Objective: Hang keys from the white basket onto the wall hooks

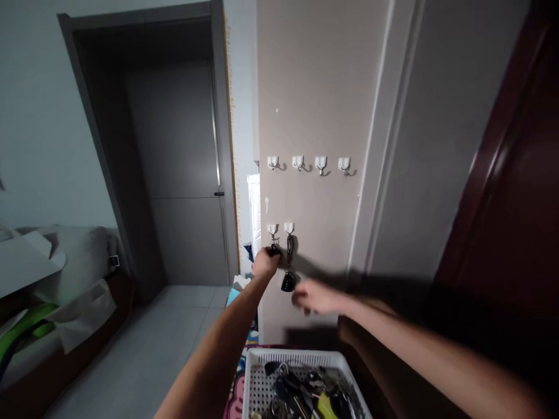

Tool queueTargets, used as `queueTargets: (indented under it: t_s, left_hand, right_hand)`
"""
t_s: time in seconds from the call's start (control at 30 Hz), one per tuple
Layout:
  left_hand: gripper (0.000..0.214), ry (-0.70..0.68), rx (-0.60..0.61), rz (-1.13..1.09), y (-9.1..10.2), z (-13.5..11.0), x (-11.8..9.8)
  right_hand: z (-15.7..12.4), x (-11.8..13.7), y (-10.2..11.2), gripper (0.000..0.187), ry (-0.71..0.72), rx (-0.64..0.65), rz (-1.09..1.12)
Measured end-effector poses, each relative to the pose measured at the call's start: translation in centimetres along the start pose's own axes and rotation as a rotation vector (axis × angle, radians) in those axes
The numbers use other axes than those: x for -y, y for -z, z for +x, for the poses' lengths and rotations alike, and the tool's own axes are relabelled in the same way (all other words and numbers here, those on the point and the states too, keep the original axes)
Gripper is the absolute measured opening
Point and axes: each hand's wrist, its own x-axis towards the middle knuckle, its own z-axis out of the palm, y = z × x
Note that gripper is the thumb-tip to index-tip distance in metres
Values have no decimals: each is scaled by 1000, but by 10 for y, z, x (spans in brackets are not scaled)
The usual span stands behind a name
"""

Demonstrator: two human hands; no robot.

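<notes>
Fingers of our left hand [264, 263], head view: closed on a dark key item [274, 251], directly beneath the lower left hook [272, 228], metal ring at the hook. Fingers of our right hand [315, 295]: curled, motion-blurred; we cannot tell whether they grip anything. Just beside them, one black fob [287, 281], hanging below a dark strap [289, 249] from the lower right hook [289, 227]. Above, we list four white hooks [321, 164] in a row on a beige panel [314, 105]. Below, one white basket [297, 352], perforated, containing assorted keys [290, 385] and one yellow-green item [325, 405]. Left, one grey door [183, 145], black handle [219, 194].
</notes>
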Motion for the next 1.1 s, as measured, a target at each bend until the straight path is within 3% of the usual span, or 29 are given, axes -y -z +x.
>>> queueTargets:
  t_s: [0.07,0.13,0.33,0.43,0.53,0.63,0.73,0.83,0.93,1.03,1.1]
  left_hand:
    - [28,20,-25,17,-4,1,-1]
    - [23,-8,-21,8,-6,2,2]
    - [14,-135,-36,-186,13,7,6]
    - [12,-202,-32,-333,27,12,-9]
    - [8,-260,-17,-443,36,14,-31]
    - [6,-301,72,-459,43,4,-46]
    - [6,-350,237,-429,51,-22,-40]
    - [8,-404,398,-312,54,-60,-11]
    - [12,-416,497,-54,46,-102,31]
    - [20,-365,524,265,30,-141,71]
    - [31,-339,497,353,21,-161,91]
  right_hand:
    - [21,-1,12,28,-82,-426,-30]
    - [41,0,23,26,-137,-664,-48]
    - [62,0,29,22,-214,-819,123]
    - [60,6,38,23,-172,-955,212]
    - [55,23,54,21,-35,-1019,305]
    - [42,44,63,16,78,-904,450]
    - [19,56,53,12,111,-744,573]
    - [-9,52,25,10,119,-602,563]
    - [-35,37,-19,13,97,-412,365]
    - [-60,19,-63,17,95,-120,26]
    - [-72,9,-83,18,123,88,-159]
